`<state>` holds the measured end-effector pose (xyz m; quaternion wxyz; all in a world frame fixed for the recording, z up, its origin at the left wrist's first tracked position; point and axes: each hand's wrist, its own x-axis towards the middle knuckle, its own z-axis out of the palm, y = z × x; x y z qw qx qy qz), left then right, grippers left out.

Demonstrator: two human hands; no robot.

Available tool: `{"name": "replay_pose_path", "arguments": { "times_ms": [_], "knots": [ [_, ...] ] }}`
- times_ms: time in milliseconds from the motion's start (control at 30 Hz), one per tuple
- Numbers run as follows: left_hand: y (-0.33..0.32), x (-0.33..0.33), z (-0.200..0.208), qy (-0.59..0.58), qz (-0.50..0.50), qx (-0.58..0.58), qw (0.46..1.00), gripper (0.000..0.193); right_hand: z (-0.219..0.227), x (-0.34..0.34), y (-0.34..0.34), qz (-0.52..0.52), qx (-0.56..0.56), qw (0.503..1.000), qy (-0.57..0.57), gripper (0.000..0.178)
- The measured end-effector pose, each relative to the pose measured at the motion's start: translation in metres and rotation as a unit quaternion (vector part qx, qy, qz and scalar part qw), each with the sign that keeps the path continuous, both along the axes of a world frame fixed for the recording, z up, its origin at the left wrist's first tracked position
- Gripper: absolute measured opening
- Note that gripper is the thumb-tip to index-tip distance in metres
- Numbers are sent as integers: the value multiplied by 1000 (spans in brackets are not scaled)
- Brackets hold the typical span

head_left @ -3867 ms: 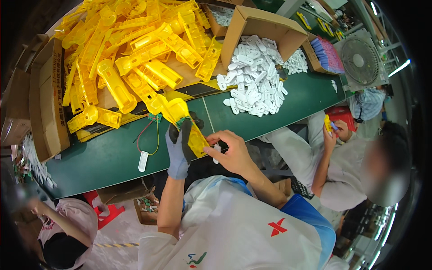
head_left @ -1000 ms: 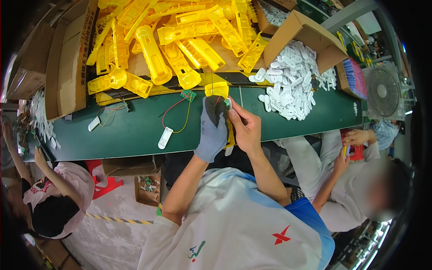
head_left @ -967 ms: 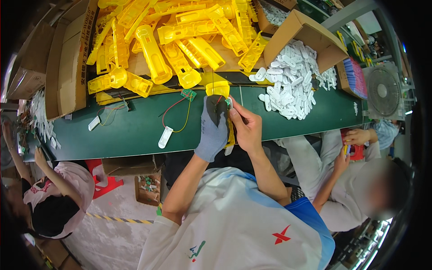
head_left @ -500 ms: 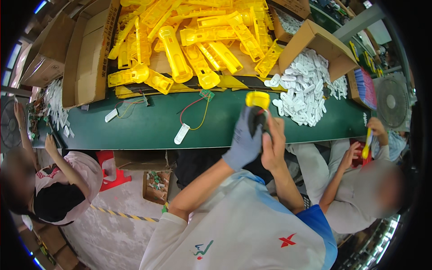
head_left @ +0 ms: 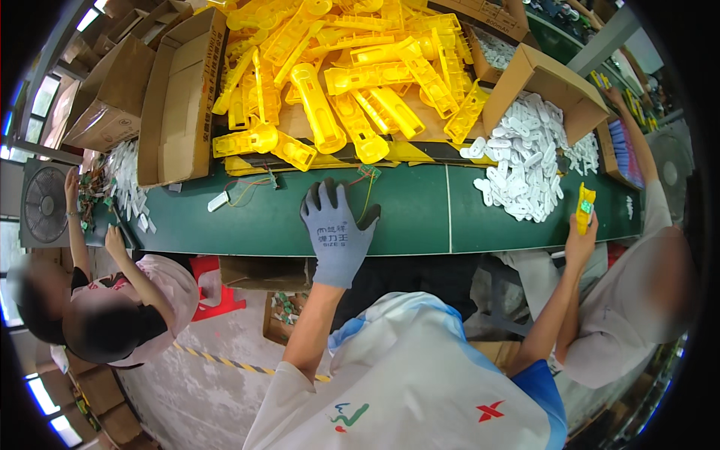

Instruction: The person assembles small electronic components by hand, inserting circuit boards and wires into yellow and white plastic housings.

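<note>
Head view: two hands, one wired part each

Left hand (head_left: 337, 229), grey-gloved, fingers spread, hovers over the green bench (head_left: 420, 225) beside one small wired circuit board (head_left: 369, 174). Right hand (head_left: 581, 238) grips one yellow housing (head_left: 584, 210), far right. Yellow housings pile (head_left: 337, 75) behind; white parts heap (head_left: 525, 161) between

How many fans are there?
2. One grey fan stands at the far left beside the green table; another fan is at the far right edge, partly cut off. More may be hidden.
</note>
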<state>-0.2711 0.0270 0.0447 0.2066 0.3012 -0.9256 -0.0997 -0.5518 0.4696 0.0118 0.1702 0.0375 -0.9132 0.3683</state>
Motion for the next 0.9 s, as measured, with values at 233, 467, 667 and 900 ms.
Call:
{"name": "replay_pose_path", "arguments": {
  "times_ms": [233,467,667,900],
  "knots": [
    [-8,13,-29,80,-28,63,994,33,8,-33,-16,-94,224,970,11,54],
    [19,12,7,322,-49,563,760,10,51,126,-206,349,-208,911,-73,47],
    [40,8,36,266,-80,667,692,11,40,162,-285,510,-269,816,-47,54],
    [37,17,29,232,-133,773,576,17,29,156,-293,556,-361,720,-206,41]
  ]
}}
